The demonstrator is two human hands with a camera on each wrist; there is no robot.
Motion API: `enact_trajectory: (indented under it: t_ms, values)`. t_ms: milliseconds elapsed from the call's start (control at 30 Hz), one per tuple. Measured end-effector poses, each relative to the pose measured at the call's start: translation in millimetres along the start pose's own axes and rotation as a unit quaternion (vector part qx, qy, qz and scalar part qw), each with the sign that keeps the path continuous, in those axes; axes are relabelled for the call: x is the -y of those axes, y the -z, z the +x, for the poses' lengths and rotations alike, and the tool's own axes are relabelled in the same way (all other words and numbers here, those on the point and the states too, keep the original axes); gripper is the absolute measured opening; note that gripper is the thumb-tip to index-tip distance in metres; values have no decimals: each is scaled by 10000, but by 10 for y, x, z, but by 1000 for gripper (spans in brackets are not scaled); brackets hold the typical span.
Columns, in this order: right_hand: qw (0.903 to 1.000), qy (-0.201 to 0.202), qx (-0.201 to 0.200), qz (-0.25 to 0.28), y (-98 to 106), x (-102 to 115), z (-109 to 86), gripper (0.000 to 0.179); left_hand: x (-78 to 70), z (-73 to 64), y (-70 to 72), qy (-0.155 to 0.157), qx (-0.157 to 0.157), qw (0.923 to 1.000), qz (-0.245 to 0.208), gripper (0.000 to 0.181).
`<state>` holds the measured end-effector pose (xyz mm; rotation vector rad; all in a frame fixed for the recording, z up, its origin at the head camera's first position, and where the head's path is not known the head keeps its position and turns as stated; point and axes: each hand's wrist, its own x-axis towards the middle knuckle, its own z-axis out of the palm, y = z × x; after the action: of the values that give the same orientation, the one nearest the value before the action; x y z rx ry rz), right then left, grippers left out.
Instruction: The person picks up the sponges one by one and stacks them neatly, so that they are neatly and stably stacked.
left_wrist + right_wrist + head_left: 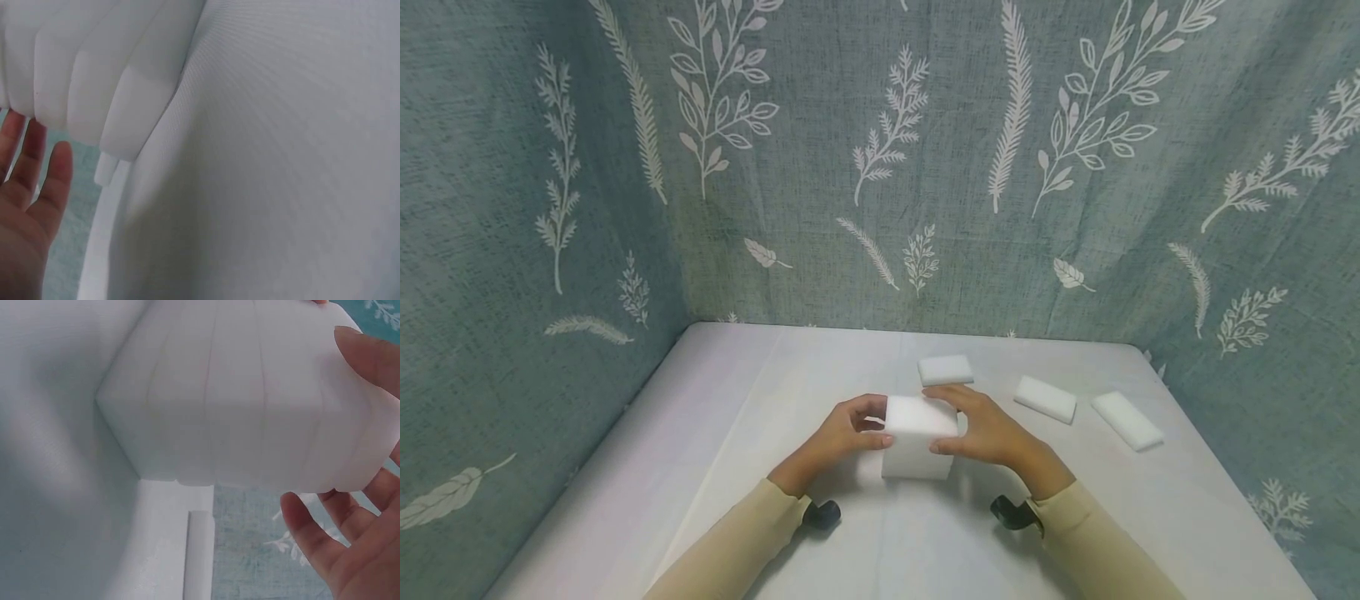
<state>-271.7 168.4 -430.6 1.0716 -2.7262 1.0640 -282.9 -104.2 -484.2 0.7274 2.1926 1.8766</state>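
A stack of several white sponges (919,454) stands upright on the table, its flat layers pressed together face to face. My left hand (847,429) grips the stack's left side, thumb on the front edge and fingers toward the back. From the right, my right hand (988,427) holds the upper part, with its thumb (369,356) against one face and its fingers round the far side. Seams between the layers show in the left wrist view on the stack (94,75), where the left fingers (56,175) lie along its edge. The left thumb is out of that view.
Behind the stack lies a loose white sponge (945,369). Two more, a middle one (1046,399) and a right one (1127,421), rest flat on the white table (760,467). Patterned green-blue cloth (820,167) hangs around the table's back and sides.
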Motion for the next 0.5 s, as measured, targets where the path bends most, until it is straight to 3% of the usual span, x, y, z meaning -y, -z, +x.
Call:
enact_trajectory:
  t_ms: [133,367,500]
  values:
    - [9999,-58,96,127,2,-15,-9,75,-31,-9,-1,-55,55,10000,-43,55]
    - [9999,0,107,104,11,-25,2,74,-285,-79,-24,-133,129,9998,-38,53]
    - [9999,-28,123,61,24,-7,16,72,-309,-89,-28,-116,97,9999,-61,52]
